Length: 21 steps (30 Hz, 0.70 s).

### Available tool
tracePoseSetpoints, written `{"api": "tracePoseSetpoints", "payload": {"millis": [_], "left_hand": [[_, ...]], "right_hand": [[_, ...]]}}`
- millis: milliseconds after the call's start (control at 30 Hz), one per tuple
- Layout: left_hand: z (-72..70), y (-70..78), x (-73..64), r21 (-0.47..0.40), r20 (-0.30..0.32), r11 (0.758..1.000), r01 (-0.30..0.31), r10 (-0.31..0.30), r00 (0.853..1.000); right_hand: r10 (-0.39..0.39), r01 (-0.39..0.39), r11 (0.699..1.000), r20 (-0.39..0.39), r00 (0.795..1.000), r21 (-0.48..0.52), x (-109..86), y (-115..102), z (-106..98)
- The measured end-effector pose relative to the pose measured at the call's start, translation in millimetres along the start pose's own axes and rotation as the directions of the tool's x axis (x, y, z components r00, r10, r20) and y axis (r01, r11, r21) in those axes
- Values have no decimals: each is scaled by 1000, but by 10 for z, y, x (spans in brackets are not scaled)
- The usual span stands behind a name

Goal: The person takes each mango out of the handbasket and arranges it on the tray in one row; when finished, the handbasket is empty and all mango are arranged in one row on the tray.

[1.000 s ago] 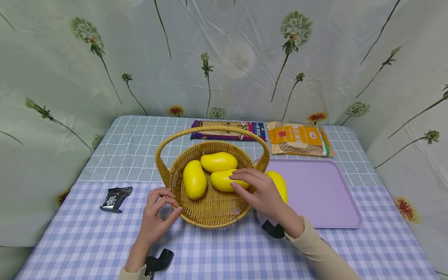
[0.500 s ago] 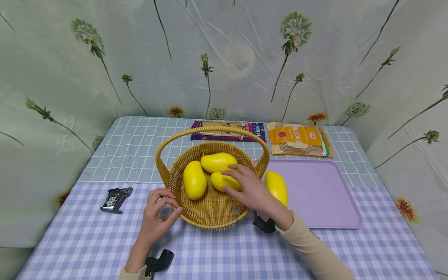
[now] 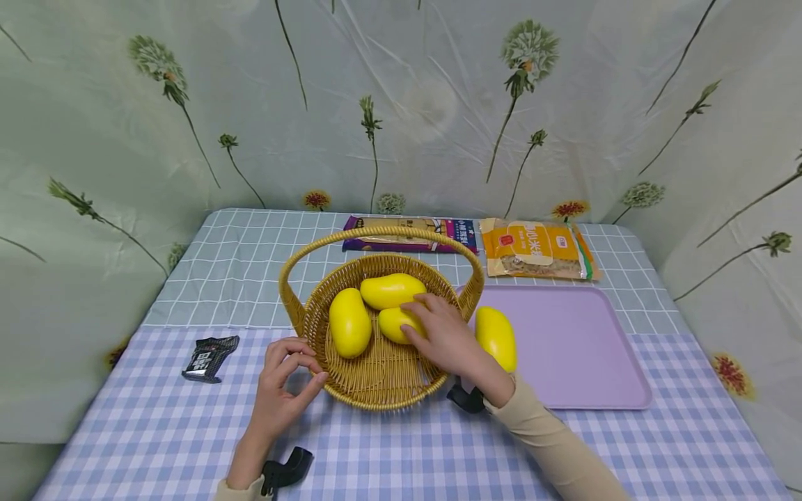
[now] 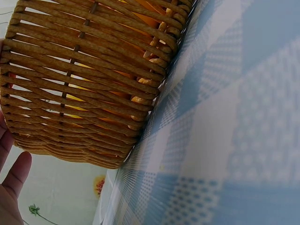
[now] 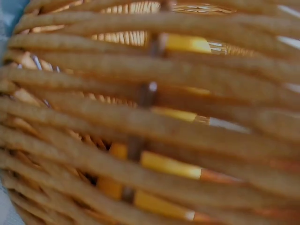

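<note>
A wicker basket with a tall arched handle stands mid-table, holding three yellow mangoes. One mango lies on the left, another mango at the back. My right hand reaches in over the right rim and grips the third mango, its fingers and thumb around it and covering its right end. Through the weave, the right wrist view shows yellow mango pieces. My left hand rests at the basket's left rim with loosely bent fingers; its thumb shows beside the wicker in the left wrist view.
Right of the basket lies a lilac tray with one more mango on its left edge. Behind are a purple packet and an orange grain bag. A small black packet lies on the left.
My right hand has moved left and down onto the right-hand mango in the basket, and its fingers have closed around it. My left hand stays at the rim.
</note>
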<state>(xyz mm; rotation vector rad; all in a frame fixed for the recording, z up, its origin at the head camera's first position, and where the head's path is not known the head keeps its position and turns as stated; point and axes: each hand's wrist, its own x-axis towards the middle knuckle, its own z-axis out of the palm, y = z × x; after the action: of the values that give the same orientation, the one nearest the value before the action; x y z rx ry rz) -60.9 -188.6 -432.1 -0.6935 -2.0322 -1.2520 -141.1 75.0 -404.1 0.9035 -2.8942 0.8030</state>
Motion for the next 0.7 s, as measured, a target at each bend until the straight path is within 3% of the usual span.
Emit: {"api": "tracePoseSetpoints", "payload": {"millis": [467, 700], "left_hand": [[1, 0, -4, -9, -2, 1000, -1, 1, 1000], [8, 14, 10, -3, -5, 1000, -3, 3, 1000]], "right_hand": [[-28, 28, 996, -2, 1000, -79, 17, 5, 29], [-46, 51, 993, 44, 998, -109, -5, 10, 5]]}}
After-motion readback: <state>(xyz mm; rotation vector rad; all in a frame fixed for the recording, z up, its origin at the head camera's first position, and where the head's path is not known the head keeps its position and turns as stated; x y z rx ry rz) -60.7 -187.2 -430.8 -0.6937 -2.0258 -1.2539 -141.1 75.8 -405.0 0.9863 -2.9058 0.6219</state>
